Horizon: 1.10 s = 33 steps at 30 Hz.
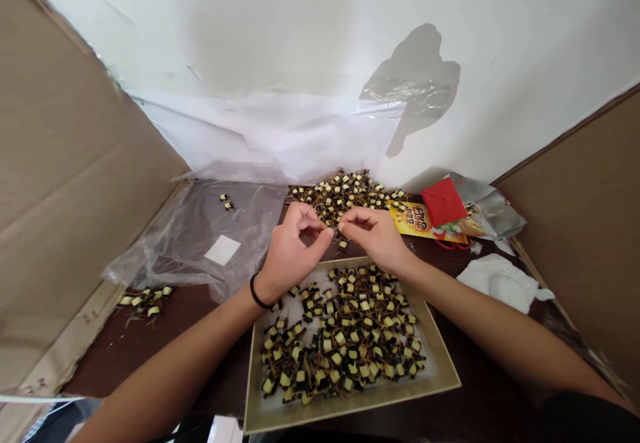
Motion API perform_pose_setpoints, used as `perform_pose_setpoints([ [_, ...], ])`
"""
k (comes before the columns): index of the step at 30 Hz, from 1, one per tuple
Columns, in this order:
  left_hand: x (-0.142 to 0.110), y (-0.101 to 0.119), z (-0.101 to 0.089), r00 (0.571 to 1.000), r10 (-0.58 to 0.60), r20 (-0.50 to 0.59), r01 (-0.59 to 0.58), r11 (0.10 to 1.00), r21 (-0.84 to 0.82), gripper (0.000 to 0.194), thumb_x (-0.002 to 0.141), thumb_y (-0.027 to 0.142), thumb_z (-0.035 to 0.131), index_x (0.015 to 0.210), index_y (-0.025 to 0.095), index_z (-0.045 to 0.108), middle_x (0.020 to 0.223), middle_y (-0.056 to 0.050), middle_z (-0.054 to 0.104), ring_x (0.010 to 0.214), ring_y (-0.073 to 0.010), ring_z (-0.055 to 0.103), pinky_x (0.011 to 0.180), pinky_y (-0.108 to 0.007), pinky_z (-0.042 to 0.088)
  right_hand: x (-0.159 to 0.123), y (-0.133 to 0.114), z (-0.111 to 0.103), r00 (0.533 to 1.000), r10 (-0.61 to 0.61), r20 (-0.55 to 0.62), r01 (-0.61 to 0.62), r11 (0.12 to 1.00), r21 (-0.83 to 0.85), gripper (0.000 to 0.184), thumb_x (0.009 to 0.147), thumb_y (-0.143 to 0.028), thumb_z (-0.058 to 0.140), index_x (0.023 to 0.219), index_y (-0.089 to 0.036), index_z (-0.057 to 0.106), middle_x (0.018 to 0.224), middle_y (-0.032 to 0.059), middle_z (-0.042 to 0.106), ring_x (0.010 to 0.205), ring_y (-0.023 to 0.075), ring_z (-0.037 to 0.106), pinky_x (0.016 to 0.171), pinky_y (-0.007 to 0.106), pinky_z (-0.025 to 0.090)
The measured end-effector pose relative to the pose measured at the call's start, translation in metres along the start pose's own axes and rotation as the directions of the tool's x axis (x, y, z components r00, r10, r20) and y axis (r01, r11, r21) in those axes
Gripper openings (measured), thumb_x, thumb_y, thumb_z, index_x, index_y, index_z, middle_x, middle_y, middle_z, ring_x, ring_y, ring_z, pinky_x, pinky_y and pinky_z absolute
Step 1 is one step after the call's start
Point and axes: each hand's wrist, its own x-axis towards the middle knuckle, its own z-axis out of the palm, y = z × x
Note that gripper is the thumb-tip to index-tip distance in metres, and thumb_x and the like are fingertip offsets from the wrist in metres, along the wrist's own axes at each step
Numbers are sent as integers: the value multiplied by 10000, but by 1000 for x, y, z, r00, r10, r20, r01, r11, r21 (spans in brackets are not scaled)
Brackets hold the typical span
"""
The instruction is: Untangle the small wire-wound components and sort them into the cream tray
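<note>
My left hand (pixel 300 236) is closed in a pinch above the far edge of a shallow cardboard tray (pixel 350 404). My right hand (pixel 374 233) pinches beside it, the fingertips of both hands nearly meeting. Whatever sits between the fingertips is too small to make out. Many small wire-wound coils (pixel 345 343), with yellow tape, black ends and thin copper-coloured leads, lie jumbled in the tray below. Behind my hands is a loose heap of the same coils (pixel 345 189), partly hidden by my fingers.
To the left, a clear plastic sheet (pixel 175 243) carries a white square (pixel 223 249) and a couple of coils. More coils (pixel 146 301) lie near the left cardboard wall (pixel 65 129). At right are a yellow snack packet (pixel 417 219), a red envelope (pixel 443 201) and white tissue (pixel 497 281).
</note>
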Motion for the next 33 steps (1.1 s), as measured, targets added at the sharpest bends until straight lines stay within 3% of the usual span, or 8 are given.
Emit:
perform_pose_setpoints([
  [15,1,-5,-3,993,84,82,-76,993,-88,220,788,215,620,845,209,408,776,-5,622,706,-117,615,665,-229,466,-1,-2,0,994,12,112,-10,1000,-22,71,693,-196,581,636,-156,598,565,-31,553,521,82,454,513,205,374],
  [20,4,-3,-3,998,22,51,-10,974,-225,247,767,221,641,832,206,403,747,8,620,679,-107,598,651,-222,454,0,-3,0,992,42,121,-48,998,48,75,712,-215,594,659,-162,593,581,-35,541,519,79,445,516,210,369],
  [25,8,-1,-5,992,-122,35,127,924,-361,311,724,252,686,830,203,398,674,37,620,575,-85,555,589,-207,418,2,3,-1,991,26,128,-32,999,40,141,774,-287,605,702,-171,573,559,-52,480,475,74,390,480,211,338],
  [27,10,-1,-6,984,-180,9,169,904,-393,332,700,253,708,830,199,408,640,51,611,544,-77,544,573,-200,408,2,7,-1,998,-40,41,43,997,-71,160,815,-299,579,716,-175,560,585,-37,498,497,87,415,496,221,358],
  [29,12,-1,-6,969,-248,-3,221,870,-441,358,672,254,734,831,193,420,604,63,604,522,-73,540,563,-196,406,0,8,0,977,-198,-85,171,953,-250,139,861,-287,537,780,-179,571,651,-8,543,557,112,469,537,242,396],
  [31,13,0,-5,949,-315,32,285,804,-522,390,643,258,763,846,187,438,579,71,598,516,-74,543,564,-198,418,-3,6,2,906,-413,-90,339,838,-427,114,876,-287,548,898,-184,591,762,31,596,663,150,537,604,274,446],
  [33,12,2,-4,923,-369,107,354,711,-607,436,611,265,797,880,179,464,588,69,604,528,-74,551,566,-199,433,-6,3,3,806,-591,19,505,672,-541,164,854,-293,606,979,-187,595,870,69,633,788,193,579,696,320,482],
])
